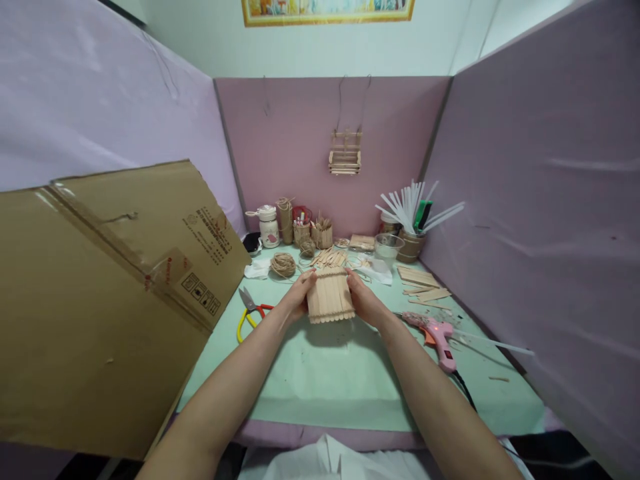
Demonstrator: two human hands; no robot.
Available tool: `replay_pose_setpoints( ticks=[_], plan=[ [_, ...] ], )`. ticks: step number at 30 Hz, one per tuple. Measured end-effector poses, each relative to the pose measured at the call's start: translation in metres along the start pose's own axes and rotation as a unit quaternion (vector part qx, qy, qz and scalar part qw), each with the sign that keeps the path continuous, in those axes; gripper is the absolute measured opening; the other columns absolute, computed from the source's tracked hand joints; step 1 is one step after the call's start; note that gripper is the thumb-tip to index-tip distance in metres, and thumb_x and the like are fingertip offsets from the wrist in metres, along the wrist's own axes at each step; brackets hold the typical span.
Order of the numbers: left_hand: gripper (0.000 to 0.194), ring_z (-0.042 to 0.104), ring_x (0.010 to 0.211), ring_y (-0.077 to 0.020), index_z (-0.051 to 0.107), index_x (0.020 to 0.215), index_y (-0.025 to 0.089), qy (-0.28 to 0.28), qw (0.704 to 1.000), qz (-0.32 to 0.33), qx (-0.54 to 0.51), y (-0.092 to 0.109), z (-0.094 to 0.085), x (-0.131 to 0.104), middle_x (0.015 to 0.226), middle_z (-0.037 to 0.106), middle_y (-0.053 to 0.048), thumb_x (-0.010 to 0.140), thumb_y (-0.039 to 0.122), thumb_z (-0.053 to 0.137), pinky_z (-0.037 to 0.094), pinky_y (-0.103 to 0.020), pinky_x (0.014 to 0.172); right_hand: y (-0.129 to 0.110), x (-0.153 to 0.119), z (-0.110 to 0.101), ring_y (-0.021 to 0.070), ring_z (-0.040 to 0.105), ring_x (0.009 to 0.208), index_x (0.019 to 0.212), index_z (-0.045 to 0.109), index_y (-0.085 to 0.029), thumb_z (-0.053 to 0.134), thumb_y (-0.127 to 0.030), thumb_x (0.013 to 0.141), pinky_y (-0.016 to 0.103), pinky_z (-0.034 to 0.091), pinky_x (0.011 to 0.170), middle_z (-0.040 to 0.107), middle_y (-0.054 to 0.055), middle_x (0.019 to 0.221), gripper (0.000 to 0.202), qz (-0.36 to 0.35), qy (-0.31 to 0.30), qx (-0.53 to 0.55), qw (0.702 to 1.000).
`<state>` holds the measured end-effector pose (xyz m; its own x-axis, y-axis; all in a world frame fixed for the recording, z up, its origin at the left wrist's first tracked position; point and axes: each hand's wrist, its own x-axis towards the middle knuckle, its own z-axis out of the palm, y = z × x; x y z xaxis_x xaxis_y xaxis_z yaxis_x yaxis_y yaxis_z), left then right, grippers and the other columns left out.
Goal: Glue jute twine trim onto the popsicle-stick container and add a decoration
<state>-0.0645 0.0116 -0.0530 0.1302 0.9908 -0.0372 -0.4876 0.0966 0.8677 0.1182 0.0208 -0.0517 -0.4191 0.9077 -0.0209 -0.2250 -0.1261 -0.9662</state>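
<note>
A small box-like piece of wooden craft sticks (331,297) is held above the middle of the table, with twine along its upper edge and rounded stick ends at the bottom. My left hand (301,291) grips its left side, and my right hand (361,297) grips its right side. Scissors with yellow and red handles (250,315) lie left of my left hand. To the right of my right hand rests a pink glue gun (440,337) with a glue stick in its back.
Behind the hands are a twine ball (283,265), loose craft sticks (329,257), a clear cup (389,248) and a holder of glue sticks (411,245). Flat wood strips (419,277) lie at right. A large cardboard sheet (110,300) leans at left.
</note>
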Motion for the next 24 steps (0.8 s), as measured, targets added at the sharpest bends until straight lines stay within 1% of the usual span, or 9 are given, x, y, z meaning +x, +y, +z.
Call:
replay_pose_setpoints(
  ticks=[3,5,7,10,13,18,22,24],
  plan=[
    [0.08,0.055,0.118,-0.0329,0.053,0.12,0.022,0.004,1.0,0.001,0.001,0.0005,0.0013,-0.0011,0.127,0.06,-0.015,0.054,0.056,0.082,0.046,-0.047,0.098,0.0008,-0.0018,0.001,0.0242,0.063,0.109,0.145,0.025,-0.035,0.071,-0.05,0.071,0.038,0.053,0.087,0.06,0.005,0.13,0.088,0.001,0.007,0.0,1.0],
    [0.088,0.055,0.119,-0.0321,0.048,0.126,0.024,0.003,1.0,0.002,-0.001,0.0014,0.0024,-0.0025,0.13,0.058,-0.014,0.052,0.057,0.083,0.046,-0.046,0.097,0.0007,-0.0018,0.001,0.0249,0.065,0.104,0.145,0.026,-0.033,0.077,-0.04,0.067,0.038,0.054,0.084,0.065,0.005,0.121,0.094,-0.006,0.023,0.011,1.0],
    [0.097,0.057,0.117,-0.0316,0.042,0.133,0.027,-0.012,1.0,-0.004,0.005,0.002,0.0034,-0.0042,0.131,0.057,-0.014,0.05,0.057,0.084,0.047,-0.045,0.095,-0.0002,-0.0009,0.0,0.0249,0.066,0.099,0.144,0.028,-0.032,0.078,-0.037,0.065,0.038,0.055,0.083,0.067,0.005,0.116,0.094,-0.021,0.042,0.028,0.999],
    [0.108,0.061,0.111,-0.0314,0.032,0.14,0.028,-0.05,0.997,-0.026,0.045,0.0008,0.0043,-0.0062,0.126,0.06,-0.014,0.049,0.047,0.088,0.048,-0.047,0.093,-0.0022,0.0005,-0.0021,0.0246,0.067,0.099,0.142,0.031,-0.032,0.078,-0.036,0.064,0.039,0.054,0.086,0.066,0.004,0.119,0.091,-0.047,0.061,0.045,0.996],
    [0.11,0.064,0.106,-0.0309,0.027,0.142,0.027,-0.07,0.994,-0.035,0.082,-0.002,0.0041,-0.0067,0.122,0.062,-0.015,0.052,0.035,0.089,0.05,-0.047,0.09,-0.0043,-0.0001,-0.0029,0.0258,0.066,0.103,0.142,0.03,-0.033,0.078,-0.036,0.065,0.042,0.053,0.091,0.065,0.005,0.123,0.091,-0.056,0.071,0.044,0.995],
    [0.1,0.065,0.104,-0.0303,0.028,0.141,0.028,-0.062,0.991,-0.019,0.117,-0.0029,0.0034,-0.0068,0.12,0.063,-0.015,0.059,0.035,0.085,0.052,-0.048,0.087,-0.0054,-0.0019,-0.0016,0.028,0.062,0.113,0.147,0.02,-0.032,0.073,-0.04,0.069,0.044,0.051,0.095,0.06,0.006,0.131,0.095,-0.051,0.066,0.022,0.996],
    [0.103,0.063,0.106,-0.0323,0.026,0.141,0.028,-0.063,0.991,0.004,0.121,-0.0003,0.0054,-0.0078,0.123,0.061,-0.016,0.057,0.035,0.086,0.052,-0.049,0.087,-0.0021,-0.0002,-0.0039,0.0285,0.061,0.115,0.15,0.01,-0.032,0.072,-0.044,0.07,0.046,0.05,0.096,0.061,0.007,0.13,0.102,-0.055,0.052,-0.004,0.997],
    [0.104,0.06,0.113,-0.0333,0.026,0.141,0.026,-0.063,0.99,0.037,0.119,0.0006,0.0054,-0.0069,0.126,0.059,-0.016,0.056,0.035,0.086,0.05,-0.05,0.091,0.0003,0.001,-0.0061,0.0285,0.058,0.118,0.151,0.006,-0.03,0.074,-0.045,0.069,0.047,0.046,0.1,0.059,0.009,0.132,0.108,-0.062,0.046,-0.019,0.997]
  ],
)
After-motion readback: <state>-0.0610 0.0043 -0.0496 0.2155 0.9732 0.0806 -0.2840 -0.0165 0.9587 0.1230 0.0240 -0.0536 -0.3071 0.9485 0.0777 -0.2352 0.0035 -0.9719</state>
